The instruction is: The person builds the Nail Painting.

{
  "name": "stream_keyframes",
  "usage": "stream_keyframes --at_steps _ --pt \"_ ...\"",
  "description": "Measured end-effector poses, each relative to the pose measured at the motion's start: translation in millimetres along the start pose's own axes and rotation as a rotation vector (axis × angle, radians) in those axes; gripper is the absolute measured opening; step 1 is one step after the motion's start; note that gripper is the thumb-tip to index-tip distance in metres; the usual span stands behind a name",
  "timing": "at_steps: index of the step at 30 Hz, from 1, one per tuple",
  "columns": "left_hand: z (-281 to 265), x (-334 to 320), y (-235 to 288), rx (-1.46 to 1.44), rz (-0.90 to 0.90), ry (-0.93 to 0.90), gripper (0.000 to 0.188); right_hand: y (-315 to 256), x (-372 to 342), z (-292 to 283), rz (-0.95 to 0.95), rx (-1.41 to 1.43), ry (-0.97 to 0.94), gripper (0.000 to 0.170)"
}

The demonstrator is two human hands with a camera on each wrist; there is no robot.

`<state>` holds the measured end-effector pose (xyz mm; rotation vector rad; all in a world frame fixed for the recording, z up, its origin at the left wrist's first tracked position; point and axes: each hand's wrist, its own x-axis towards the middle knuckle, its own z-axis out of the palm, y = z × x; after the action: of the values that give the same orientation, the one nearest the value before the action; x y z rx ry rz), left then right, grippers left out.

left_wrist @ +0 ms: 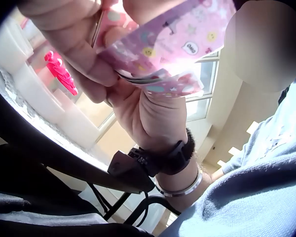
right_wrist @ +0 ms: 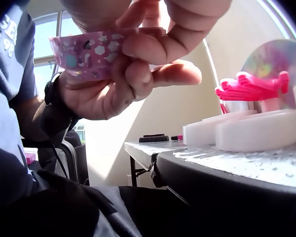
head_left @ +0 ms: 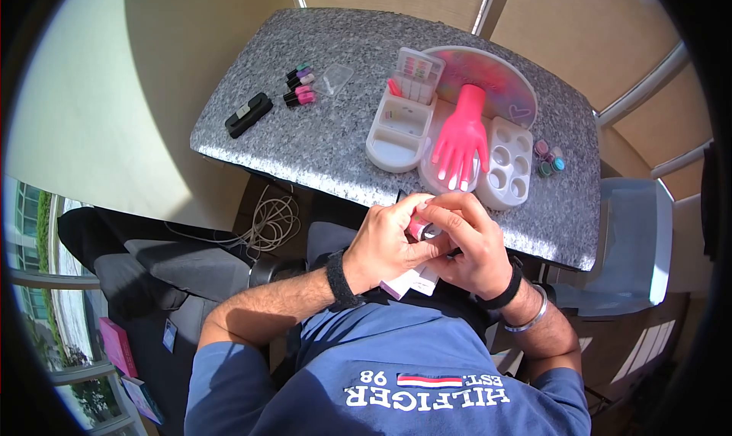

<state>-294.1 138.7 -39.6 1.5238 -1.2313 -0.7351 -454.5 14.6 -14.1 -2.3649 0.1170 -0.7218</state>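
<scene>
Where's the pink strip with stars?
In the head view, the curled pink patterned strip is near centre, between the left hand and right hand, below the bright pink model hand.

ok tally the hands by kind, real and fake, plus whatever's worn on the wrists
Bare left hand and right hand: 2
Hot-pink plastic model hand: 1
Black wristbands, one per wrist: 2
Silver metal bracelet: 1
Total: 6
</scene>
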Motion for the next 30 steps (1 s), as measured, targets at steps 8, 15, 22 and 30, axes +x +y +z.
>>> stream_keyframes --at_steps 8,15,22,30 --pt "14.8 -5.8 -8.8 -0.56 -0.152 -0.117 0.1 2.6 2.3 1.8 0.014 -0.034 0.068 0.065" --pt "11.7 -15.2 10.2 -0.869 -0.175 -0.192 0.104 0.4 2.5 4.3 0.008 -0.055 0.062 0.068" --pt "-9.7 -3.7 11.0 -0.595 -0.255 -0.242 0.071 8.7 2.0 3.7 -0.023 -0.078 0.096 0.067" --pt "-1.2 -5.5 -2.3 -0.592 -0.131 -0.233 0.067 9.4 -2.7 10.4 -0.002 -0.085 0.079 0.074"
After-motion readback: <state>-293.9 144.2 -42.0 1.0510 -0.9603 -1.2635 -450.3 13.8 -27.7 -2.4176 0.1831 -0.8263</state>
